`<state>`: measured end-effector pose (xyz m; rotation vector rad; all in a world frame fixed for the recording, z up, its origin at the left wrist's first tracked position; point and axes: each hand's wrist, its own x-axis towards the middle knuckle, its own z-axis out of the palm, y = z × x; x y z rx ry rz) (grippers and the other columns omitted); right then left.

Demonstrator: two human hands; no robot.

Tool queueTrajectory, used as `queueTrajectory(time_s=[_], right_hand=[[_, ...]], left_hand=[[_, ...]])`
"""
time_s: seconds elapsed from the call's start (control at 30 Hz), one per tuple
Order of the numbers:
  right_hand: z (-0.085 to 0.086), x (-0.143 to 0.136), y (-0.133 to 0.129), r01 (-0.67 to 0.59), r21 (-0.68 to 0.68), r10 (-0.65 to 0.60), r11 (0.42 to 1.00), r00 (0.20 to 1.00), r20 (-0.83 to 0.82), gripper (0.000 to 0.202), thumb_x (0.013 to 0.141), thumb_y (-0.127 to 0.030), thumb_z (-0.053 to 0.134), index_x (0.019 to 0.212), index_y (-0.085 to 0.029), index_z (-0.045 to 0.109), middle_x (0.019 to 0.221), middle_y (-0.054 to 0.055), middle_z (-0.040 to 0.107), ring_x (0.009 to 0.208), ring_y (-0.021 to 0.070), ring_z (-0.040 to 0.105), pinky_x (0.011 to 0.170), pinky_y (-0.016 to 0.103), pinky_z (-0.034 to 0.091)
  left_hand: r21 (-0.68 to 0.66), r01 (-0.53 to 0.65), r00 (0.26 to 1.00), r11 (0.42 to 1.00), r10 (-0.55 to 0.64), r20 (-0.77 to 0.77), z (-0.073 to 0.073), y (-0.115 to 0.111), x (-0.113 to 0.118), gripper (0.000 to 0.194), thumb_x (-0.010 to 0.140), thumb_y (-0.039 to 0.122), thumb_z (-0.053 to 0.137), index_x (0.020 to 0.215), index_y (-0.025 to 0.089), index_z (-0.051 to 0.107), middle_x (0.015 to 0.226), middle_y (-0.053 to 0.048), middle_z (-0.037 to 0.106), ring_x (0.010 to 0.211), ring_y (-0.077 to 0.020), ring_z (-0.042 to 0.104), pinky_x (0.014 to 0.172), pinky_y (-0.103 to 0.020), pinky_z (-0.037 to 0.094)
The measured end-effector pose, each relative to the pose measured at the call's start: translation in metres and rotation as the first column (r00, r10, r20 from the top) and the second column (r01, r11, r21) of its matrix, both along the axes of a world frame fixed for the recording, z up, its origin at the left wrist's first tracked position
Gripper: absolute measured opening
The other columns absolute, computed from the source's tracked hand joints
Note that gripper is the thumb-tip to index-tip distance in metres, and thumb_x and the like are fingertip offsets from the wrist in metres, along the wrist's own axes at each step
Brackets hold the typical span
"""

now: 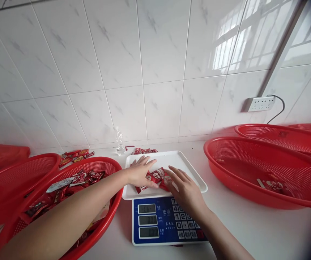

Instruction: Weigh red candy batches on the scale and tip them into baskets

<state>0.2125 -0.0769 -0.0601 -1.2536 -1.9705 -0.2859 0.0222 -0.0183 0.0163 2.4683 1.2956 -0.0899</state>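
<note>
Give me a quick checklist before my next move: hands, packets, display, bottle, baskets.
1. Red packets on the white tray: ok.
2. Tray free of hands: not ok, left hand and right hand are at the packets.
3. Top display readable: cannot tell, digits unclear.
4. Bottle upright: ok.
5. Packets in the nearer left basket: ok.
6. Nearer right basket empty: not ok, packaging lies inside.

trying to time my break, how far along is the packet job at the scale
Possibly done: the lone packet in the near right basket. In hand: left hand and right hand at red packets on the scale tray. Apparently left: heaped packets in the left basket.
</note>
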Motion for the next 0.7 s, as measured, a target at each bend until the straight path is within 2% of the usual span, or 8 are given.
queueTrajectory(time_s=[0.07,0.17,0.27,0.43,0.57,0.7], right_hand=[[0.000,-0.001,-0.001,-0.021,-0.041,0.024,0.999,0.997,0.074,0.028,0.090,-0.031,0.045,0.112,-0.022,0.061,0.113,0.008,0.065,0.105,0.0254,0.059,0.083,0.042,0.052],[0.000,-0.002,-0.002,-0.038,-0.097,0.049,0.995,0.992,0.116,0.026,0.091,-0.032,0.045,0.104,-0.022,0.065,0.108,0.006,0.068,0.104,0.0247,0.060,0.085,0.042,0.051],[-0.001,-0.003,-0.003,-0.046,-0.129,0.061,0.991,0.992,0.114,0.026,0.090,-0.031,0.045,0.104,-0.022,0.066,0.110,0.005,0.067,0.106,0.0243,0.059,0.086,0.042,0.051],[-0.004,-0.001,-0.001,0.017,-0.116,-0.005,0.993,0.994,0.105,0.028,0.089,-0.034,0.048,0.109,-0.022,0.064,0.112,0.006,0.067,0.107,0.0262,0.058,0.087,0.042,0.050],[-0.005,0.001,0.001,0.033,-0.076,-0.027,0.997,0.996,0.082,0.031,0.088,-0.033,0.048,0.115,-0.023,0.061,0.116,0.007,0.065,0.110,0.0261,0.056,0.088,0.043,0.047],[-0.003,0.000,-0.001,-0.039,-0.090,0.046,0.995,0.996,0.079,0.027,0.089,-0.030,0.046,0.110,-0.025,0.064,0.111,0.007,0.067,0.109,0.0252,0.056,0.090,0.046,0.044]], left_hand=[[-0.032,-0.081,0.986,0.996,0.075,-0.146,-0.002,0.001,-0.012,0.111,0.061,0.069,0.062,0.146,0.022,0.009,0.153,-0.015,-0.005,0.137,-0.0394,-0.009,0.106,-0.060,0.007],[-0.082,-0.118,0.971,0.990,0.097,-0.220,-0.007,0.001,-0.024,0.117,0.058,0.081,0.052,0.147,0.023,0.001,0.153,-0.014,-0.007,0.136,-0.0406,-0.010,0.106,-0.060,0.007],[-0.092,-0.082,0.981,0.992,0.064,-0.183,-0.014,0.004,-0.023,0.119,0.057,0.085,0.045,0.147,0.023,-0.002,0.153,-0.012,-0.009,0.137,-0.0378,-0.010,0.109,-0.054,0.009],[-0.052,-0.071,0.995,0.996,0.067,-0.074,-0.025,0.014,0.000,0.118,0.060,0.082,0.047,0.147,0.019,-0.001,0.153,-0.011,-0.010,0.137,-0.0354,-0.013,0.111,-0.051,0.008],[-0.060,-0.048,0.999,0.997,0.048,-0.004,-0.022,0.019,0.010,0.121,0.059,0.077,0.057,0.147,0.018,-0.003,0.153,-0.013,-0.010,0.137,-0.0343,-0.014,0.111,-0.053,0.006],[-0.068,-0.050,0.994,0.996,0.056,0.090,-0.014,0.016,-0.001,0.116,0.062,0.071,0.060,0.147,0.018,0.001,0.153,-0.013,-0.006,0.138,-0.0323,-0.010,0.111,-0.051,0.010]])
